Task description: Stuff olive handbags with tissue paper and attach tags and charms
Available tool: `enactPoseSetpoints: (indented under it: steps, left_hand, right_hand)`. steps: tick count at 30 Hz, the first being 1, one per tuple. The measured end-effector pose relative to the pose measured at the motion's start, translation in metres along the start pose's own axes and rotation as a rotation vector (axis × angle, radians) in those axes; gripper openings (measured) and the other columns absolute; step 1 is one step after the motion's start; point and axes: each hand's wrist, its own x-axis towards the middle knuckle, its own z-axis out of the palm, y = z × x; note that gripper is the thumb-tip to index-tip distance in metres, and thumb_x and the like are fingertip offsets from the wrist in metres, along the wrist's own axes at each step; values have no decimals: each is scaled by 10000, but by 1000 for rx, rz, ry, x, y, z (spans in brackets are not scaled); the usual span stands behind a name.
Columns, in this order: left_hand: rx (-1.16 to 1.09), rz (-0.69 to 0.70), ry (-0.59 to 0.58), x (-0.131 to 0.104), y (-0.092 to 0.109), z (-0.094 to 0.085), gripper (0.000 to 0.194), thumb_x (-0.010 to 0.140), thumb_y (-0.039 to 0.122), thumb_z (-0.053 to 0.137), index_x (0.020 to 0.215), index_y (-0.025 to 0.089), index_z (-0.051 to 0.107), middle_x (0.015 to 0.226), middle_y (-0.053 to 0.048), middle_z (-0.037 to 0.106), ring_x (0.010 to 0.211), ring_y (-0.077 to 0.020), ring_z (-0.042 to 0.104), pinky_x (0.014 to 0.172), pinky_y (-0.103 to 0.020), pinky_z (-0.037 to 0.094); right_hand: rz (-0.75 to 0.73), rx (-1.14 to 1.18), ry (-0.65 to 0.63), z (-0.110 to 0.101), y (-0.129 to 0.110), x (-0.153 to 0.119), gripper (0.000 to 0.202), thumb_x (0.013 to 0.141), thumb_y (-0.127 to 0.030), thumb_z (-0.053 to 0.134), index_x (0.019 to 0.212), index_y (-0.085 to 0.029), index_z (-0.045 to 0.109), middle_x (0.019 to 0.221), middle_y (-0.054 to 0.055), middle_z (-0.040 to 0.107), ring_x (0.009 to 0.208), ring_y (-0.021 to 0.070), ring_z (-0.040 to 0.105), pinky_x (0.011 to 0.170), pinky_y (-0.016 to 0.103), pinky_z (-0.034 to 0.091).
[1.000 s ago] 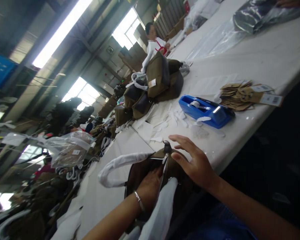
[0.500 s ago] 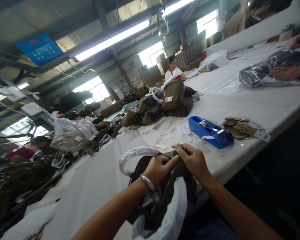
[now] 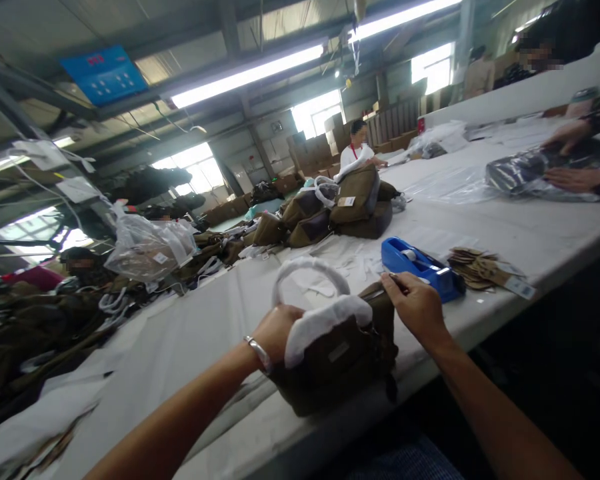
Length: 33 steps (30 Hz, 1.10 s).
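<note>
A dark olive-brown handbag (image 3: 330, 370) stands at the table's front edge, with a small plate on its front. Both its handles are wrapped in white; the near wrapped handle (image 3: 325, 320) lies over the front, and the far wrapped handle (image 3: 307, 265) arches up behind. My right hand (image 3: 417, 303) is closed, pinching the bag's upper right corner. At the left end of the bag's top is my left hand (image 3: 276, 333), a silver bangle on its wrist. Its fingers are hidden behind the near handle, so their grip does not show. Dark pieces hang at the bag's right end.
Just beyond my right hand is a blue tape dispenser (image 3: 420, 267), beside a pile of brown tags (image 3: 475, 269). More olive bags (image 3: 357, 203) are stacked farther back. Another person's hands (image 3: 575, 175) press a plastic-wrapped item (image 3: 515, 173). A clear plastic bag (image 3: 150, 247) hangs at left.
The handbag has tipped upright so its front faces me, and its opening no longer shows. My left hand has moved left along the top; my right hand remains at the right corner.
</note>
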Motion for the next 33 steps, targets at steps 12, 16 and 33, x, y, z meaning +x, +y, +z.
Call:
enactPoseSetpoints:
  steps: [12, 16, 33]
  left_hand:
    - [121, -84, 259, -13, -49, -26, 304, 798, 418, 579, 607, 188, 634, 563, 18, 518, 585, -141, 421, 590, -276, 258]
    - [49, -82, 352, -6, -51, -19, 263, 779, 409, 606, 633, 194, 645, 584, 8, 560, 603, -149, 464, 593, -275, 271]
    - [-230, 47, 738, -34, -68, 3, 310, 956, 441, 565, 1101, 186, 666, 995, -61, 688, 838, -173, 653, 734, -283, 547]
  right_hand:
    - [21, -192, -47, -8, -1, 2, 445, 915, -551, 512, 742, -192, 710, 774, 85, 724, 724, 236, 648, 659, 326, 393]
    - [29, -194, -39, -14, -6, 2, 438, 893, -563, 521, 754, -198, 719, 777, 89, 731, 745, 248, 659, 661, 326, 397]
    - [189, -100, 15, -33, -6, 4, 541, 936, -530, 576, 1382, -227, 620, 1076, 96, 771, 996, 271, 720, 876, 366, 530]
